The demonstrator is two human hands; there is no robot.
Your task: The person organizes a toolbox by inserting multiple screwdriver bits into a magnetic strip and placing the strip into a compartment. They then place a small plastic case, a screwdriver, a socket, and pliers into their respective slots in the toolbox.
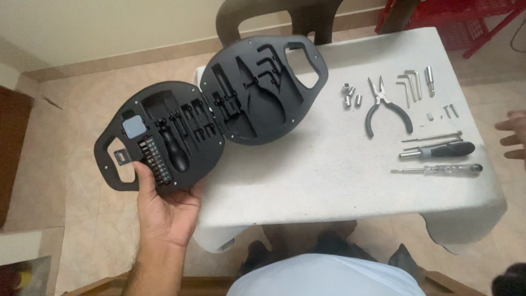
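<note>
the left hand (164, 211) holds a black clamshell tool case (211, 109) up off the desk (329, 164), gripped from underneath at the near-left half: thumb over the front rim by the bit row, fingers wrapped under and out of sight, so pinching the case edge. the case hangs open like a book w/ both foam-lined halves facing up, prob so the moulded slots can be read. the left half is partly over the floor, the right half over the desk's far-left corner; can't tell if it touches the top.

left half carries a black-handled driver (176, 148), a strip of bits (156, 159) just beside it and a small grey-blue square block (134, 127) near the handle cut-out. right half's slots look mostly empty, w/ dark hex keys (268, 63) at the top.

the right hand (515, 137) is only at the frame's right edge, fingers loosely spread, holding nothing, hovering off the desk's side near the loose tools.

those tools lie in a rough group on the desk's right part, well apart from the case: pliers (386, 107) w/ handles toward the person, three small sockets (350, 94), silver hex keys (408, 82), a screwdriver (438, 151) and a clear-handled tester (438, 170) lying crosswise nearest. a chair (274, 16) stands behind the desk, a red rack (455, 19) at far right.
</note>
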